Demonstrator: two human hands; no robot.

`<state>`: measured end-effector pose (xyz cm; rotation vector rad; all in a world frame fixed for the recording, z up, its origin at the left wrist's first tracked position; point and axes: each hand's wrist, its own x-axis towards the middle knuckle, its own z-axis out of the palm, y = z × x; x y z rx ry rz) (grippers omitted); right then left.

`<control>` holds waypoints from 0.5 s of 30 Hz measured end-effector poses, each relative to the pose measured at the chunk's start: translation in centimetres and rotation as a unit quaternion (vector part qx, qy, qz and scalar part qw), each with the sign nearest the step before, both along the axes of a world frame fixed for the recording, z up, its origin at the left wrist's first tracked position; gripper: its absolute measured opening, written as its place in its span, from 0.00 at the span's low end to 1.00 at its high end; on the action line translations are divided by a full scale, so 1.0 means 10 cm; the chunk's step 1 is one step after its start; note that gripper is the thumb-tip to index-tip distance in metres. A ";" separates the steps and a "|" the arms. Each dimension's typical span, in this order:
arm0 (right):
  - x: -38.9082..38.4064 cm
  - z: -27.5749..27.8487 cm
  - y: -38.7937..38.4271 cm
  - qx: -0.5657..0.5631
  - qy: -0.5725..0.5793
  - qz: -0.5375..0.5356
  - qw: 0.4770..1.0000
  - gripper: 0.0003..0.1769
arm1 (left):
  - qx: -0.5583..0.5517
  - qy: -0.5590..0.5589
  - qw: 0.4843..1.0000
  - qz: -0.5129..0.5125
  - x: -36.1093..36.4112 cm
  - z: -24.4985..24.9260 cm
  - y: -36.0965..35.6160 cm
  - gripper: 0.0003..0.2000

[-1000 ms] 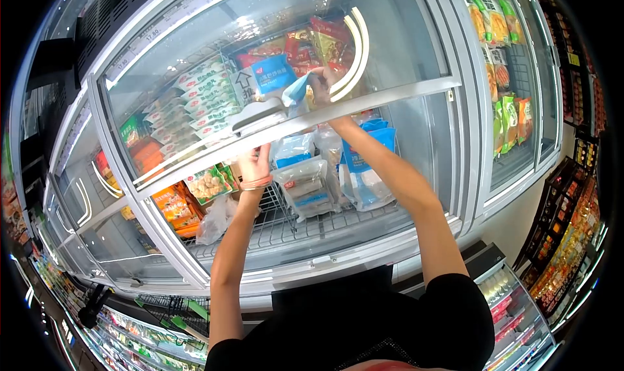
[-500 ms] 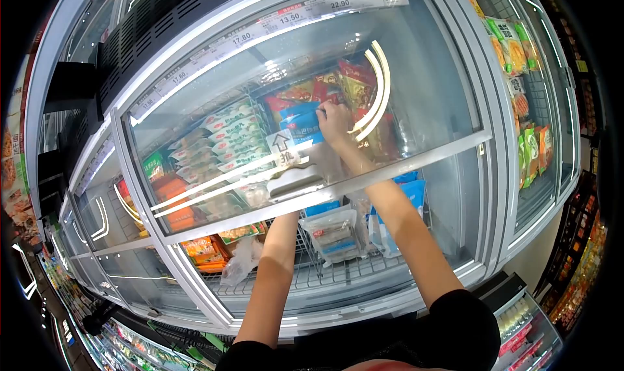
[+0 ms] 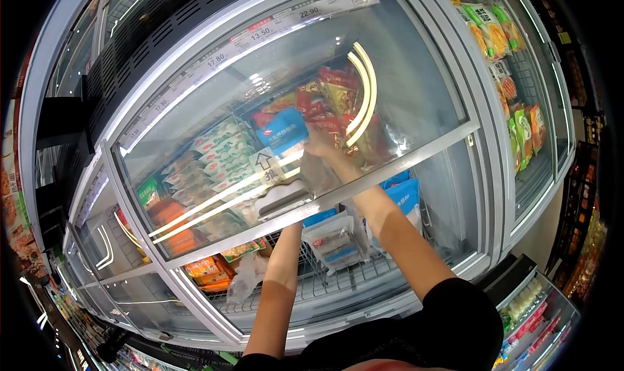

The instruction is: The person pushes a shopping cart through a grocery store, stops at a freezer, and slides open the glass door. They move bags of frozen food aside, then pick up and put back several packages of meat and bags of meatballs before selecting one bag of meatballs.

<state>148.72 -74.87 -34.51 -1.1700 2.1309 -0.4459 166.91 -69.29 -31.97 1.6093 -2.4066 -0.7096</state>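
Note:
Beneath the sliding glass lid (image 3: 422,59) of a chest freezer, my right hand (image 3: 317,142) is closed on the lower right corner of a blue frozen-food packet (image 3: 284,130). Its printed face shows through the glass, tilted over red and gold bags (image 3: 338,91). My left forearm (image 3: 276,273) reaches up to the lid's lower frame, where the metal frame and the grey handle (image 3: 283,200) hide the left hand and its fingers. White and green packets (image 3: 224,143) lie in stacks left of the blue one.
Clear-and-blue bags (image 3: 335,241) and another blue bag (image 3: 403,199) stand in the wire basket near the front. Orange packets (image 3: 208,270) and a crumpled clear bag (image 3: 247,277) lie front left. Price labels (image 3: 260,34) line the back rail. Another freezer (image 3: 533,143) stands right.
The blue packet has come up and turned so that more of its face shows. My right hand has shifted down to its lower right corner. The whole view has turned slightly.

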 end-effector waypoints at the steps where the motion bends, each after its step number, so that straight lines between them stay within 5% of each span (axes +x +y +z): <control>1: -0.04 0.08 0.00 0.012 0.021 0.022 0.999 0.34 | 0.001 0.003 1.000 -0.004 -0.02 -0.03 0.01 0.10; 4: -0.09 0.52 0.35 -0.087 0.076 0.105 0.988 0.27 | 0.020 0.035 0.999 -0.027 -0.06 -0.19 0.06 0.10; 7: -0.28 1.38 0.79 -0.152 -0.027 0.240 0.958 0.12 | 0.099 0.133 0.986 -0.029 -0.16 -0.31 0.38 0.11; 9: -0.43 1.94 1.12 -0.051 -0.052 0.272 0.960 0.10 | 0.225 0.209 0.951 0.027 -0.34 0.38 0.60 0.09; 12: -0.72 2.02 1.77 -0.057 0.118 0.233 0.964 0.08 | 0.265 0.302 0.915 -0.031 -0.43 0.84 1.01 0.06; 15: -0.90 1.86 2.18 -0.023 0.254 0.255 0.933 0.07 | 0.290 0.250 0.922 -0.053 -0.46 0.84 1.37 0.07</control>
